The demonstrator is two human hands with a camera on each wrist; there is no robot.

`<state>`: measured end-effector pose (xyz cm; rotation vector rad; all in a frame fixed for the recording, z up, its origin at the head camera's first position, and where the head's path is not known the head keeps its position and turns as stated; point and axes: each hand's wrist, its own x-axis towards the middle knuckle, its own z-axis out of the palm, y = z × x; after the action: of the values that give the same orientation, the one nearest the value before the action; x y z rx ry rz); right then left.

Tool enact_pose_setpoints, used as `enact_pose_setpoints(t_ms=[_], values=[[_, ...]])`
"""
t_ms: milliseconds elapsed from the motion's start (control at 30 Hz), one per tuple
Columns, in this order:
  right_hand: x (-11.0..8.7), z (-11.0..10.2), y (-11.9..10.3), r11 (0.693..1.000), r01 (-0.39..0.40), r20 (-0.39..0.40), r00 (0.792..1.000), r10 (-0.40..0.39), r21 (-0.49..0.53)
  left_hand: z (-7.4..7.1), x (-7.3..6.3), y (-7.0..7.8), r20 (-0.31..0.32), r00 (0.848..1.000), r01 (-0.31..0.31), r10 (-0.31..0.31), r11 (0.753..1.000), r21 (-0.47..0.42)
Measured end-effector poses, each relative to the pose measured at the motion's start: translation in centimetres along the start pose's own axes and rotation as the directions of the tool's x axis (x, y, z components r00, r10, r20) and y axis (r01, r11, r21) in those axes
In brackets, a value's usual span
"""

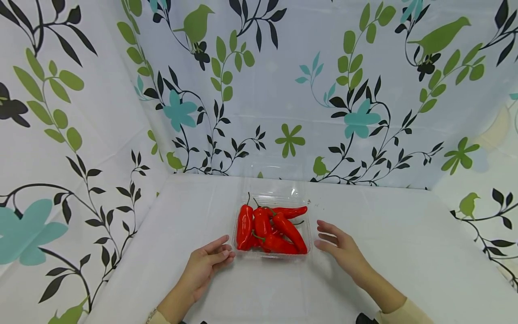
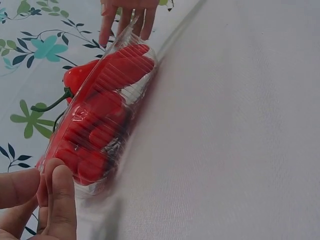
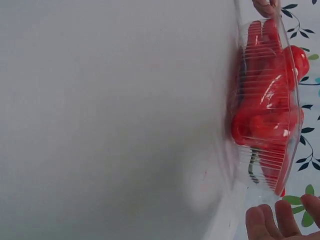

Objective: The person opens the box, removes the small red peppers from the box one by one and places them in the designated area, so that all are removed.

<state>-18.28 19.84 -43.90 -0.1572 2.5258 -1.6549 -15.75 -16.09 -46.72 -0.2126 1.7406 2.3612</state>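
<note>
The left hand (image 1: 206,267) is at the near left corner of the plastic box (image 1: 272,256), its fingers loosely bent; whether the fingertips touch the rim, I cannot tell. The right hand (image 1: 340,247) is open and relaxed, just beside the box's right side and apart from it, with its fingers pointing that way. Above the left hand is a bracelet (image 1: 152,314), and the right arm ends in a beige sleeve (image 1: 404,312).

Between the hands, the clear box sits flat on the white table (image 1: 384,234), its lid (image 1: 275,186) raised at the far side (so clear that the cloth behind shows through). Inside lie several shiny red peppers (image 1: 262,222), heaped over one another; one runs along the left wall and another lies across the far end. Some have thin green stems, and a few stick up above the rim.

Behind the table hangs a pale cloth (image 1: 263,112) printed with leaves, flowers and birds.
</note>
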Motion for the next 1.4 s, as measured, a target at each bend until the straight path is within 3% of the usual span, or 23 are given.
enact_pose_setpoints(t_ms=[100,200,433,733,933,1000,1067,1133,1267,1400], values=[[0.2,-0.1,-0.3,0.986,0.115,-0.026,0.993,-0.119,-0.122,0.1,-0.1,0.1,-0.014,1.000,-0.002,0.002,1.000,0.002],[0.3,-0.2,-0.7,0.951,0.198,-0.039,0.976,-0.212,-0.237,0.3,-0.1,0.2,-0.035,0.999,-0.004,0.004,1.000,0.011],[0.5,-0.1,-3.4,0.871,0.318,-0.005,0.939,-0.345,-0.374,0.3,0.0,0.2,-0.067,0.998,-0.001,0.003,0.999,0.035],[0.6,0.6,-8.0,0.834,0.454,0.070,0.887,-0.457,-0.314,0.1,0.0,0.2,-0.056,0.998,0.005,-0.003,0.999,0.039],[1.1,0.9,-9.7,0.808,0.576,0.038,0.816,-0.576,-0.125,0.0,0.1,0.2,-0.045,0.999,0.005,-0.004,0.999,0.036],[1.2,1.0,-9.9,0.804,0.592,0.008,0.806,-0.592,-0.047,0.0,0.1,0.2,-0.043,0.999,0.003,-0.001,0.999,0.034],[1.4,1.0,-10.1,0.804,0.593,-0.021,0.805,-0.593,0.034,-0.1,0.1,0.2,-0.040,0.999,0.000,0.001,0.999,0.033],[1.7,1.0,-10.2,0.810,0.574,-0.041,0.818,-0.574,0.123,-0.1,0.1,0.2,-0.039,0.999,-0.004,0.005,0.999,0.032],[2.1,1.1,-10.0,0.828,0.467,-0.043,0.877,-0.478,0.311,-0.2,0.1,0.2,-0.037,0.999,-0.004,0.005,0.999,0.033],[2.5,1.3,-9.4,0.821,0.319,-0.012,0.934,-0.356,0.474,-0.2,0.1,0.2,-0.033,0.999,0.002,-0.001,0.999,0.032]])
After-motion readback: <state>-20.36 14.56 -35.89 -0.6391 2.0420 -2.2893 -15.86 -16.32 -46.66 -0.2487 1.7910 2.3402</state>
